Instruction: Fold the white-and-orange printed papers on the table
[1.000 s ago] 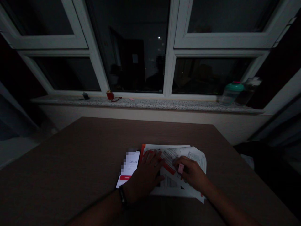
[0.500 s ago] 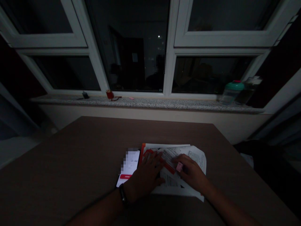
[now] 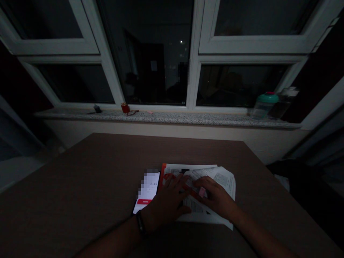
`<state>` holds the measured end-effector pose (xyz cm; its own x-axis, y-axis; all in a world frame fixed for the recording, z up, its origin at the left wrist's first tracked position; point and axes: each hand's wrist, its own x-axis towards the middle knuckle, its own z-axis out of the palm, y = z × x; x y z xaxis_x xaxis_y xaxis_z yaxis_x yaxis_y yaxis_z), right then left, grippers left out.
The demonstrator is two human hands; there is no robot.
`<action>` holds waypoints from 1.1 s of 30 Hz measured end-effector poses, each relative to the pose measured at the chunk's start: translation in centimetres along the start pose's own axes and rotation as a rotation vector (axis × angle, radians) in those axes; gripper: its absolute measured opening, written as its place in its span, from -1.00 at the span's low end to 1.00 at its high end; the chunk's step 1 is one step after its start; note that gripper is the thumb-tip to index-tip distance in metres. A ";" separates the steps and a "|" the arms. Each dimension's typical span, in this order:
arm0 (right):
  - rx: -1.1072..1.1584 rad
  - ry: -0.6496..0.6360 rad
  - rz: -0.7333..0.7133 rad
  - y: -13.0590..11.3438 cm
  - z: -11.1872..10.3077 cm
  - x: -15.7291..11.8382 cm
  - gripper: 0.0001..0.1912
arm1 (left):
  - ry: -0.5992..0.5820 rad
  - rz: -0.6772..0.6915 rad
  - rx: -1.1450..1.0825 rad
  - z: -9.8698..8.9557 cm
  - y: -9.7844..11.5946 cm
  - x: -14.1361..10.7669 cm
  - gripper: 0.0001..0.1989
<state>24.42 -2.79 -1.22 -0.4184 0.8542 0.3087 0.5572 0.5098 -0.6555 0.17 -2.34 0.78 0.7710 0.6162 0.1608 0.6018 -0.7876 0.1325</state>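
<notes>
Printed white sheets with a red-orange left border lie on the table. A page corner is folded over, so its red edge runs slantwise between my hands. My left hand, with a dark band on the wrist, rests on the sheets with its fingers apart. My right hand is curled over the folded page. Between its fingers sits a small pink block, its exact kind unclear. The right fingertips lie close to the left ones; dim light hides what they press.
A lit phone with a timer lies left of the sheets on the brown table. Beyond, the granite windowsill carries a red jar, a small dark bottle and a green-lidded bottle.
My right hand and the pink block have shifted slightly left, toward my left hand. The left fingers have moved a little to the right. The phone's timer has advanced.
</notes>
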 end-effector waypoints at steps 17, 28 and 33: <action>0.035 -0.054 0.016 0.4 -0.4 0.0 -0.66 | 0.010 -0.035 0.013 0.1 0.1 0.1 -0.47; 0.039 -0.073 0.023 0.4 -0.7 0.0 -0.63 | 0.012 -0.061 0.022 0.2 0.1 0.0 -0.50; 0.039 -0.075 0.026 0.7 -0.6 -0.2 -0.61 | 0.007 -0.079 0.010 0.5 -0.1 -0.1 -0.51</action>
<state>25.26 -2.52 -1.33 -0.4570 0.8566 0.2397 0.5409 0.4816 -0.6896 0.18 -2.33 0.29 0.7194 0.6767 0.1565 0.6631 -0.7362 0.1353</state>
